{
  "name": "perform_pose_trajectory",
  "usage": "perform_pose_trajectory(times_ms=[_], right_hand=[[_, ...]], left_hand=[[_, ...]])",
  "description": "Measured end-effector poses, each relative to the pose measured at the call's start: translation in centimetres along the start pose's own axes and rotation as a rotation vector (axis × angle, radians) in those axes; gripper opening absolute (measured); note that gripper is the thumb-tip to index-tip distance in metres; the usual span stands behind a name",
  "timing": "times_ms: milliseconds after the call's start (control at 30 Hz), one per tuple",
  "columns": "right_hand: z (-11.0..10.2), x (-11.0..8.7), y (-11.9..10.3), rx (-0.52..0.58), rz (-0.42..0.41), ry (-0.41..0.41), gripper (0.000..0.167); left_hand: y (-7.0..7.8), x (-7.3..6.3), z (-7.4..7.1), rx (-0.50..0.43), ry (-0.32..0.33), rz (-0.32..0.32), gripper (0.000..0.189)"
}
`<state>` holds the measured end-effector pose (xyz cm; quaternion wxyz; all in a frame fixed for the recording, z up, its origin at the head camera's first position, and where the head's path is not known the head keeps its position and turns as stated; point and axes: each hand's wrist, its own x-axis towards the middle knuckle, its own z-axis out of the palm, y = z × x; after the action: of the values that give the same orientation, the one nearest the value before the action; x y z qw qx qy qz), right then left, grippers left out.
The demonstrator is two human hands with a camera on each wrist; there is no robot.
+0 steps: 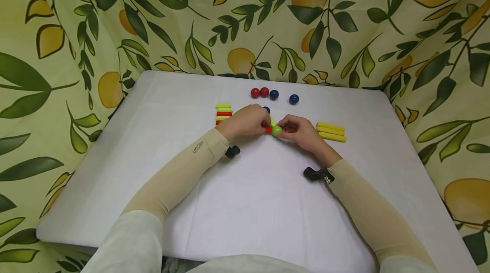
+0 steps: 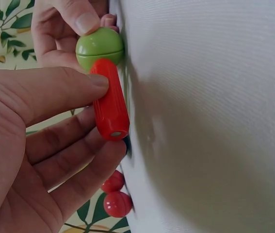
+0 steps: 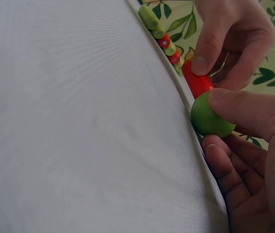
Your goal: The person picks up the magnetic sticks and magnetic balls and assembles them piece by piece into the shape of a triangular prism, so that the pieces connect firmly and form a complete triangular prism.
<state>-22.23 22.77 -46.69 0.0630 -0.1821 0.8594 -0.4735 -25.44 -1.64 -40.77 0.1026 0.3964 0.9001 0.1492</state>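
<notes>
Between thumb and fingers my left hand (image 1: 249,120) pinches a red rod (image 2: 110,99) with a small grey disc in its end face. The rod's other end meets a green ball (image 2: 100,46), which my right hand (image 1: 300,132) pinches from the other side. In the head view a yellow-green rod (image 1: 272,120) runs back from the green ball towards a blue ball (image 1: 266,109), partly behind my left hand. Whether that rod touches the blue ball is hidden.
Left of my hands lies a row of yellow-green and red rods (image 1: 224,114), partly hidden. Several yellow rods (image 1: 331,132) lie at the right. Two red balls (image 1: 255,92) and two blue balls (image 1: 294,99) sit towards the back of the white table (image 1: 245,205).
</notes>
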Motion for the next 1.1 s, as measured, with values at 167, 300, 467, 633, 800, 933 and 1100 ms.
perform_pose_trajectory(times_ms=[167, 300, 467, 633, 800, 933, 1100], right_hand=[[-0.1, 0.2, 0.0, -0.006, -0.010, 0.005, 0.024], [0.0, 0.2, 0.0, -0.006, -0.006, 0.000, 0.024], [0.0, 0.3, -0.1, 0.005, -0.001, -0.006, 0.025], [-0.2, 0.4, -0.3, -0.011, 0.018, 0.001, 0.026], [0.0, 0.2, -0.2, -0.006, 0.036, -0.002, 0.026], [0.2, 0.0, 0.1, -0.002, 0.031, 0.000, 0.026], [0.2, 0.0, 0.1, 0.007, 0.020, 0.007, 0.026]], left_hand=[[-0.1, 0.1, -0.1, -0.003, 0.000, -0.006, 0.014], [-0.3, 0.2, -0.1, -0.013, -0.015, -0.007, 0.015], [-1.0, 0.2, -0.9, -0.046, -0.026, -0.038, 0.020], [-2.4, 0.2, -4.7, -0.119, 0.076, -0.058, 0.027], [-4.7, 0.6, -8.0, -0.225, 0.205, -0.102, 0.031], [-6.2, 1.8, -8.9, -0.258, 0.224, -0.157, 0.032], [-7.7, 3.8, -8.0, -0.246, 0.194, -0.217, 0.029]])
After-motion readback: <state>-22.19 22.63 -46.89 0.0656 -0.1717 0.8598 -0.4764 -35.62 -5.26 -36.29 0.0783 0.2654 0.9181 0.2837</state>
